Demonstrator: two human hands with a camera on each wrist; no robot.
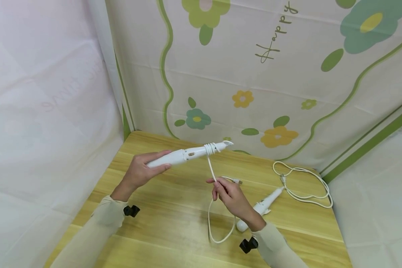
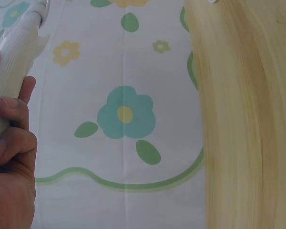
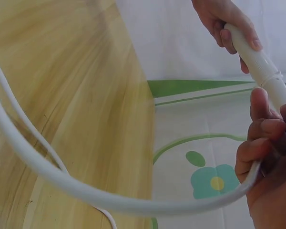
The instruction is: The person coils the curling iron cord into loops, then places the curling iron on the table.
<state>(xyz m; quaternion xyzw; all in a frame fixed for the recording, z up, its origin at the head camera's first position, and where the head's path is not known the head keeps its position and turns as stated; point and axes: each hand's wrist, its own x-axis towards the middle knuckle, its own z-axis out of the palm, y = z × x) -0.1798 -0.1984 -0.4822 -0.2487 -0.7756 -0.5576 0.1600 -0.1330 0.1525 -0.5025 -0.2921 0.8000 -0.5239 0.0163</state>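
Note:
My left hand point(image 1: 139, 172) grips the thick, ridged end of a white wand-shaped electric appliance point(image 1: 174, 158), which is raised above the table. Several turns of its white cord point(image 1: 209, 149) are wound round the narrow end. Lower down, my right hand point(image 1: 232, 199) pinches the cord between thumb and fingers, and a loop hangs below it. In the right wrist view the cord point(image 3: 109, 200) runs out of the curled fingers of the right hand point(image 3: 276, 186). The left wrist view shows the left fingers point(image 2: 14, 143) wrapped round the appliance's body point(image 2: 12, 67).
A second white appliance point(image 1: 271, 199) of the same shape lies on the wooden table point(image 1: 167, 223), partly behind the right forearm. Its cord point(image 1: 309, 197) lies in loose loops at the right. A plug point(image 1: 237, 181) shows beyond the right hand. Flowered cloth walls point(image 1: 214, 74) enclose the table.

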